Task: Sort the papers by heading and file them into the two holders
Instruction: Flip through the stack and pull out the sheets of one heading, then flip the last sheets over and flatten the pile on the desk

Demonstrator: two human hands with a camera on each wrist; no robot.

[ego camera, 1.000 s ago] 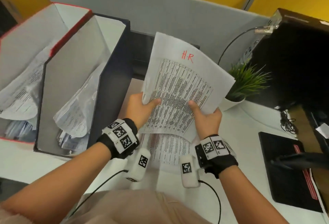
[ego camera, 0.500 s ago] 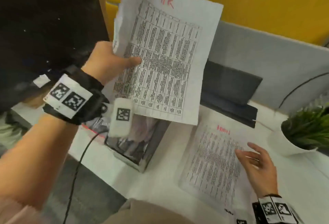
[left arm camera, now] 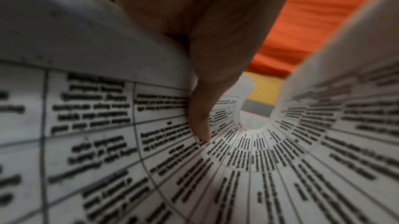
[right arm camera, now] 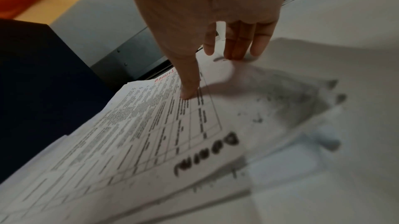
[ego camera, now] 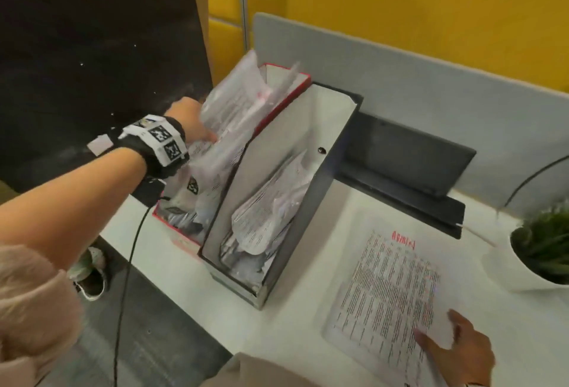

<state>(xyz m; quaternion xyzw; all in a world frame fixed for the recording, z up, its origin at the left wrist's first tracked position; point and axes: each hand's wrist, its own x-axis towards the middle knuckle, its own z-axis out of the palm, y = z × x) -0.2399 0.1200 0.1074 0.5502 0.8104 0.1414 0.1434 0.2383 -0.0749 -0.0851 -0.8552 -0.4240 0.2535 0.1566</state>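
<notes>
Two file holders stand side by side at the desk's left edge: a red holder [ego camera: 288, 99] on the outside and a black holder [ego camera: 326, 202] beside it, both stuffed with printed sheets. My left hand [ego camera: 191, 123] grips the HR sheet [ego camera: 234, 116] and has it partly inside the red holder. In the left wrist view my thumb [left arm camera: 200, 123] presses on the printed side of the curled sheet [left arm camera: 259, 168]. An Admin-headed sheet [ego camera: 388, 288] tops a small pile on the desk. My right hand [ego camera: 455, 352] rests on its near right corner, thumb [right arm camera: 190, 89] and straight fingers touching the paper [right arm camera: 151, 133].
A potted plant [ego camera: 542, 251] in a white pot stands at the right. A dark flat device [ego camera: 409, 168] lies against the grey partition [ego camera: 400, 72] behind the holders. A black board [ego camera: 92, 63] stands left of the desk. A shoe [ego camera: 89, 272] is on the floor.
My left hand has brought the HR sheet down from mid-air into the red holder. My right hand stays on the Admin sheet, now lower in the view.
</notes>
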